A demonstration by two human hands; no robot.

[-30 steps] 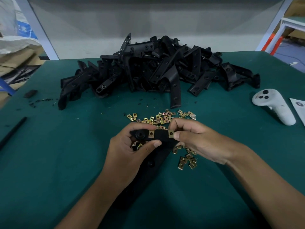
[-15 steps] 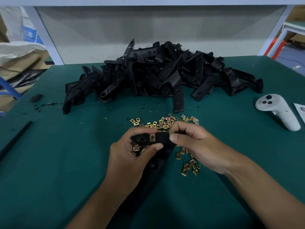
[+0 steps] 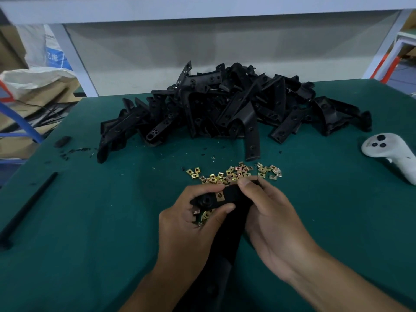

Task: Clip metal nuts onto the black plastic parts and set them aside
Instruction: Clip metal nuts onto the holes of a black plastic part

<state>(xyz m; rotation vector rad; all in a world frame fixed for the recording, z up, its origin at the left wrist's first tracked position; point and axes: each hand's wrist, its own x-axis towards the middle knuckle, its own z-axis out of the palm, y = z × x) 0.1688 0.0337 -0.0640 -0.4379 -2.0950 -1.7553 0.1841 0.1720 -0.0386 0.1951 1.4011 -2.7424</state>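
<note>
Black plastic part (image 3: 227, 224): grasped by left hand (image 3: 191, 226) and right hand (image 3: 270, 224); one metal nut (image 3: 220, 196) clipped between grips.

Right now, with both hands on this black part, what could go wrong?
1. The left hand also cups spare nuts under the black part; they may spill.
2. The right hand covers that end, so a nut there could sit crooked unseen.
3. Loose nuts lie just beyond and could scatter.

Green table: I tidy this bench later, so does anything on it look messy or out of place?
Small black scraps lie scattered at the left of the green table, and a white handheld controller on the right does not belong to the parts.
</note>
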